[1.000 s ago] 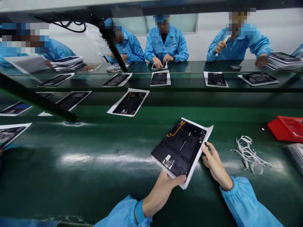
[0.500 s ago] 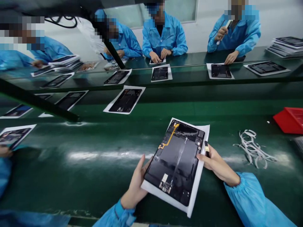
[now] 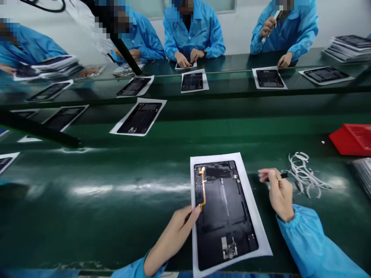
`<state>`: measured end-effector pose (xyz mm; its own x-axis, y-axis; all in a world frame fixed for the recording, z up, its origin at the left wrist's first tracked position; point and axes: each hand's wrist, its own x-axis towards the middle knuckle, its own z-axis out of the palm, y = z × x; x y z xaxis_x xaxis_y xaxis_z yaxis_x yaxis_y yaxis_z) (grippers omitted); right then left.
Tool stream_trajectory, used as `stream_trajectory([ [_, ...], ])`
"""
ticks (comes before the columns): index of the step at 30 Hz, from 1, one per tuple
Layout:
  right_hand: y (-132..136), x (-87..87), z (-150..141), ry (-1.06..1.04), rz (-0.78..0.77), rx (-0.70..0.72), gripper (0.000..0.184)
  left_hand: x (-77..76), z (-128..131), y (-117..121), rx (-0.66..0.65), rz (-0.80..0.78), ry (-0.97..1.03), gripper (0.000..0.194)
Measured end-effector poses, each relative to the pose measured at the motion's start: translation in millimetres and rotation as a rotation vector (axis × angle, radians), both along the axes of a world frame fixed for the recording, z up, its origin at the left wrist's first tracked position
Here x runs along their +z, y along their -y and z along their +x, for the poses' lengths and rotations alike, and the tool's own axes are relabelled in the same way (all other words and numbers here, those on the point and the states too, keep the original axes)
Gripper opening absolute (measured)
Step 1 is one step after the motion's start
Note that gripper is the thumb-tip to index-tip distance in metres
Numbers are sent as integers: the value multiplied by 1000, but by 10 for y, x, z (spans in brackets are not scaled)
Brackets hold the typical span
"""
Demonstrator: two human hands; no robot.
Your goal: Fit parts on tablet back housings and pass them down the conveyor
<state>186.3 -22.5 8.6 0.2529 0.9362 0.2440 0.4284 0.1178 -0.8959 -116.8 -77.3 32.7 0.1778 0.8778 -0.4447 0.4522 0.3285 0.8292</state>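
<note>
An opened black tablet housing [image 3: 228, 216] lies face up on a white sheet [image 3: 262, 245] at the front of the green bench. An orange flex cable [image 3: 204, 189] runs down its upper left side. My left hand [image 3: 175, 233] grips the housing's left edge, the thumb on top beside the cable's lower end and the other fingers partly hidden. To the right of the sheet, apart from it, my right hand [image 3: 280, 195] is raised with curled fingers around a small black tool [image 3: 284, 176] with a pale yellow band. The tool's exact kind cannot be made out.
White curled strips [image 3: 307, 173] lie right of my right hand, before a red bin [image 3: 352, 139]. Another tablet housing [image 3: 140, 117] on paper lies further back. Dark posts [image 3: 43, 129] cross the left side. Several co-workers in blue [image 3: 194, 31] sit across the bench.
The tablet housing and its sheet have come down and turned more upright in view. My right hand has let go of their right edge and moved right, keeping the black tool.
</note>
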Motion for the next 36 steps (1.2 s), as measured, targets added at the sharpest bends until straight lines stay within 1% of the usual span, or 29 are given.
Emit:
stream_trajectory([
  [1,9,1,-6,-25,-8,29,40,5,-49,-14,-17,57,-64,48],
  [3,23,-5,-33,-53,-37,99,41,15,-121,-78,24,176,-190,45],
  [5,27,-23,-71,-78,-82,175,34,29,-108,-184,71,304,-283,42],
  [6,23,-36,-92,-90,-100,209,28,36,-56,-250,62,379,-306,39],
  [7,17,-51,-112,-103,-112,233,23,43,28,-326,28,461,-312,36],
  [9,-2,-90,-144,-123,-130,245,18,45,265,-504,-88,611,-290,31],
  [11,-19,-136,-159,-132,-148,236,15,27,539,-702,-233,681,-252,33],
  [13,-23,-177,-158,-129,-153,244,12,-12,776,-884,-326,721,-244,36],
  [15,-14,-197,-153,-111,-135,264,9,-60,933,-1011,-386,751,-253,33],
  [18,6,-179,-161,-74,-104,287,7,-118,1009,-1077,-422,764,-234,23],
  [22,18,-126,-193,-54,-95,285,7,-144,944,-1054,-385,753,-188,17],
  [27,25,-110,-202,-41,-77,260,7,-151,848,-981,-357,681,-212,15],
  [31,15,-102,-197,-43,-77,223,5,-204,823,-896,-372,641,-221,16],
  [36,15,-84,-209,-14,-62,242,7,-263,831,-857,-375,647,-211,15],
])
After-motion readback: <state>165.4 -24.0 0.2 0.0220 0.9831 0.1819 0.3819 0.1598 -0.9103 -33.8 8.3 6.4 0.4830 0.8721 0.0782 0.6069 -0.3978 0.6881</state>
